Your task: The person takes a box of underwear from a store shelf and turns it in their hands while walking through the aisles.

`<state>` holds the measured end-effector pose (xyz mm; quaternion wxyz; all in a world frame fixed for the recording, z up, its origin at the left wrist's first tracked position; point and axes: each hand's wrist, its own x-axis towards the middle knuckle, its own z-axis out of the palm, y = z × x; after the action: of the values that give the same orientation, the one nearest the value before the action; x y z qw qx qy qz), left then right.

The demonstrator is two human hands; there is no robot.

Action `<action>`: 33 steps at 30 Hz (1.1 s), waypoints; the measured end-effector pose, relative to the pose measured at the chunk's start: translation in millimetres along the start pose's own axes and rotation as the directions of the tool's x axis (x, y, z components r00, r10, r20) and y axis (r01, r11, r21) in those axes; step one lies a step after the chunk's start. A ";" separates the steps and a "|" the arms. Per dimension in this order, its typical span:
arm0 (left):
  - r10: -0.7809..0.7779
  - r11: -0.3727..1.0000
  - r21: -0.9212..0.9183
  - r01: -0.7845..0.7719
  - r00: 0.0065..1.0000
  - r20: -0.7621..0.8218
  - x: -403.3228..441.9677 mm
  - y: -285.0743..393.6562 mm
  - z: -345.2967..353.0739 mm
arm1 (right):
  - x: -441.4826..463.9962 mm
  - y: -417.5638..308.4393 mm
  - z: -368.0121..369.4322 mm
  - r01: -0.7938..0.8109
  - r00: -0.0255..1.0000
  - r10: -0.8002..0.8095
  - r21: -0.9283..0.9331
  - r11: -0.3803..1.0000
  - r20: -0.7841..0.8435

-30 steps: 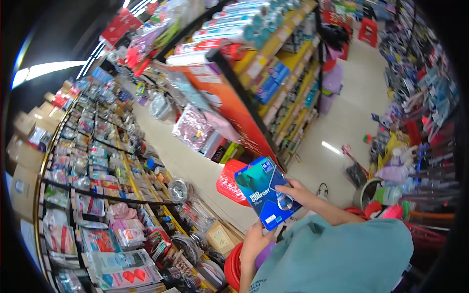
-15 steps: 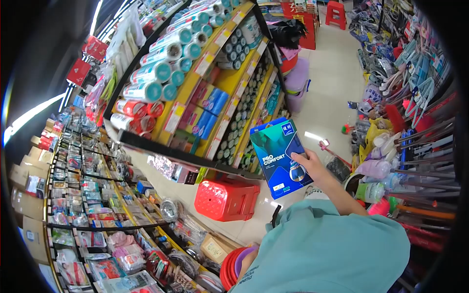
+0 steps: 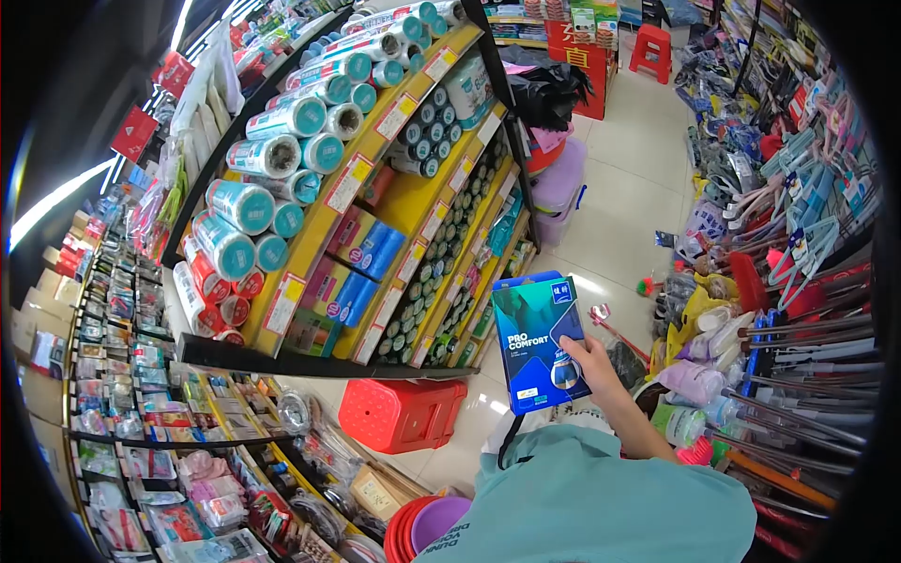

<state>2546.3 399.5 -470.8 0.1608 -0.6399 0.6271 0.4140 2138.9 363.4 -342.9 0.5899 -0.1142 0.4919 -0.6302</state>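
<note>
A flat blue-and-green cardboard box (image 3: 540,324) printed "PRO COMFORT" is held upright in front of my body. It carries a small picture resembling boxer briefs near its lower right corner, and a blue flap stands up along its top edge. My right hand (image 3: 601,375) grips the box by its right side, thumb pressed on the front face and the other fingers hidden behind. The teal shirt (image 3: 601,497) I wear fills the bottom of the view. My left hand does not show.
A tilted-looking shelf unit (image 3: 310,272) with rolls stands ahead to the left. Below it is a red stool (image 3: 399,413). Red basins (image 3: 402,530) sit near my left side. Hangers (image 3: 802,235) and long poles (image 3: 798,422) crowd the right. A tiled aisle (image 3: 629,197) runs ahead, with another red stool (image 3: 650,53).
The view has shifted, bringing the shelf unit closer on the left. The box sits lower in view and more upright, still in my right hand.
</note>
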 end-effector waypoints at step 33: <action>0.394 0.802 0.361 -0.476 0.875 0.280 138.5 158.1 -187.4 | 122.0 -90.5 44.1 0.157 0.939 -0.148 0.003 0.988 -0.309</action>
<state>2442.0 145.4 -409.0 0.2542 -0.3855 0.8130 0.3547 2079.9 221.3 -306.2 0.4569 -0.0443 0.5589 -0.6906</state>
